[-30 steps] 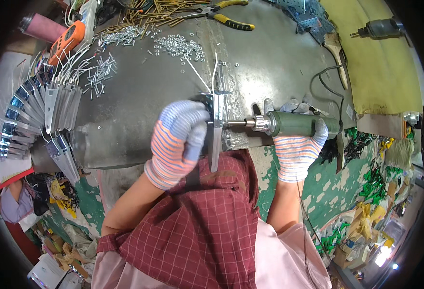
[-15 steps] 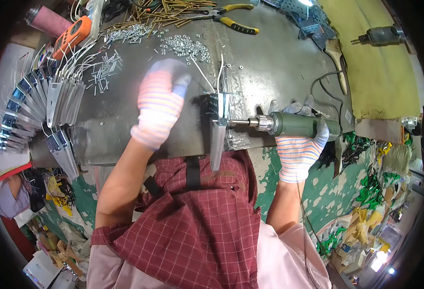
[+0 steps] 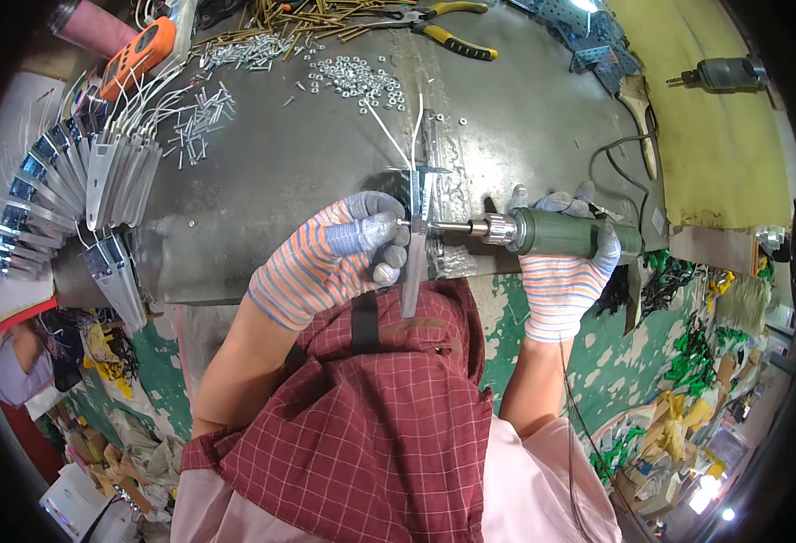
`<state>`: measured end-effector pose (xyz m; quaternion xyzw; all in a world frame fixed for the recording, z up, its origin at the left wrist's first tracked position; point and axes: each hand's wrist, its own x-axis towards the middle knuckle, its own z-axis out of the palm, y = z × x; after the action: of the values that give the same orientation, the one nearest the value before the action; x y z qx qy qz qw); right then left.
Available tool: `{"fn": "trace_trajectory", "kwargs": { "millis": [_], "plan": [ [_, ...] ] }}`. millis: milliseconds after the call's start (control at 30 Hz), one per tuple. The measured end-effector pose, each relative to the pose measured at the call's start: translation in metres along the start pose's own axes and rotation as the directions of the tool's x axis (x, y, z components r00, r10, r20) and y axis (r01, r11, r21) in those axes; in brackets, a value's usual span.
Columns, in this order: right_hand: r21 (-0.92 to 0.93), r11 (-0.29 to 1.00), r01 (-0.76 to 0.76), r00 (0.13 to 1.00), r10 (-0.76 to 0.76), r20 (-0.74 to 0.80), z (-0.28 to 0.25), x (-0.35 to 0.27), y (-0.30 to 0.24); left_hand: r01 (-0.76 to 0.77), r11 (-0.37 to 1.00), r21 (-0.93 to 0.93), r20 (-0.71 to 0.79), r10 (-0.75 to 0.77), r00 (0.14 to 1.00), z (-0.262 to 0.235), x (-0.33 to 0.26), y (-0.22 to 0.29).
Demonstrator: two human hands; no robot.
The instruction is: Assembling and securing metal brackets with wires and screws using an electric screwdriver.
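Mid-frame, the right hand (image 3: 562, 279) wraps the green power screwdriver (image 3: 556, 233), seemingly to keep its bit (image 3: 453, 226) aimed at the metal piece (image 3: 412, 271); opposite, the left hand (image 3: 330, 255) pinches a tiny silver part (image 3: 403, 222).

Table (image 3: 262, 176): dark grey metal top, scuffed, light sheen right of centre. Adjoining at right: yellow surface (image 3: 719, 154). Floor (image 3: 642, 339): green paint, flaked to pale patches. Lower right: bright light (image 3: 705, 493), source type unclear; rim dark.

The left hand (image 3: 330, 258) has come back beside the metal bracket (image 3: 413, 271) — now pinching a small silvery piece (image 3: 403, 222).
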<state>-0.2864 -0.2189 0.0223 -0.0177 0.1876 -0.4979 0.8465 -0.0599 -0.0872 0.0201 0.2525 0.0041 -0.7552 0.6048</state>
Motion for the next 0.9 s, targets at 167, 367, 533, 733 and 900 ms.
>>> {"fn": "trace_trajectory", "kwargs": {
  "millis": [167,367,533,733,900],
  "plan": [
    [-0.054,0.998,0.021,0.999,-0.023,-0.037,0.0,-0.001,0.0,-0.019,1.0,-0.004,0.072,0.019,0.997,-0.007,0.003,0.0],
    [-0.01,0.999,0.035,0.999,-0.036,-0.031,-0.002,-0.001,0.001,-0.049,0.998,0.046,0.047,0.047,0.998,-0.005,0.003,0.0],
    [-0.021,0.999,0.041,0.999,-0.041,-0.018,-0.002,-0.003,0.001,-0.116,0.978,0.174,-0.04,0.125,0.991,0.012,-0.002,0.0],
    [0.025,1.0,0.001,1.0,-0.001,0.025,-0.003,-0.001,0.001,-0.234,0.523,0.82,-0.057,0.481,0.875,0.027,-0.005,-0.012],
    [0.043,0.999,-0.002,1.0,0.001,0.008,-0.001,-0.001,0.0,-0.296,-0.547,0.783,0.598,0.532,0.599,0.016,0.006,-0.007]
  ]
}}
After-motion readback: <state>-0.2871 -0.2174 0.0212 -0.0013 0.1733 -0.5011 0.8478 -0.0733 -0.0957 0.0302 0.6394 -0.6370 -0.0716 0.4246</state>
